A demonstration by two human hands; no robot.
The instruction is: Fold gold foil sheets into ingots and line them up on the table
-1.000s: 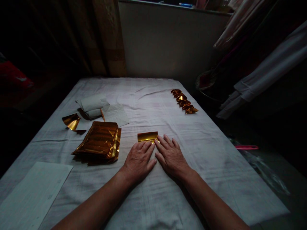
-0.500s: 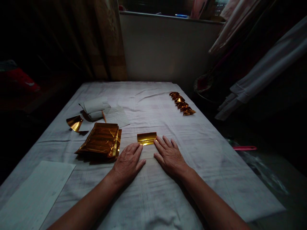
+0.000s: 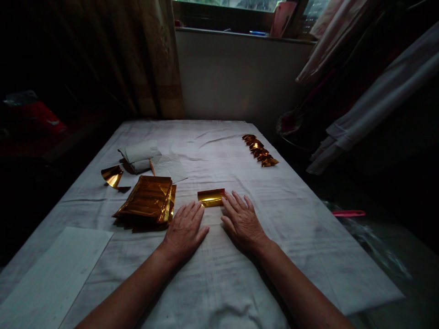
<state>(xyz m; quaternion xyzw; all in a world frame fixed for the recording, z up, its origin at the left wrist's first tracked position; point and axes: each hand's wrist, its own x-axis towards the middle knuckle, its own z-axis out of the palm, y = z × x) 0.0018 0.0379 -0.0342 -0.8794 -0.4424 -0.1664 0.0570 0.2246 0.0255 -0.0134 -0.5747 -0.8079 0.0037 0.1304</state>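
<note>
A small strip of shiny gold foil paper, creased along its length, lies on the cloth-covered table. My left hand rests palm down, its fingertips at the strip's near left corner. My right hand lies flat with fingers spread, fingertips at the strip's right end. Neither hand grasps anything. Left of my left hand sits a stack of gold foil sheets. At the far right of the table stands a row of folded gold foil pieces.
Behind the stack lie a curled gold foil scrap and grey paper. A white sheet lies at the near left of the table. Hanging clothes and a pink handle are off the right side.
The camera view has tilted slightly upward, showing more of the window. Both hands and the foil strip stay in nearly the same place.
</note>
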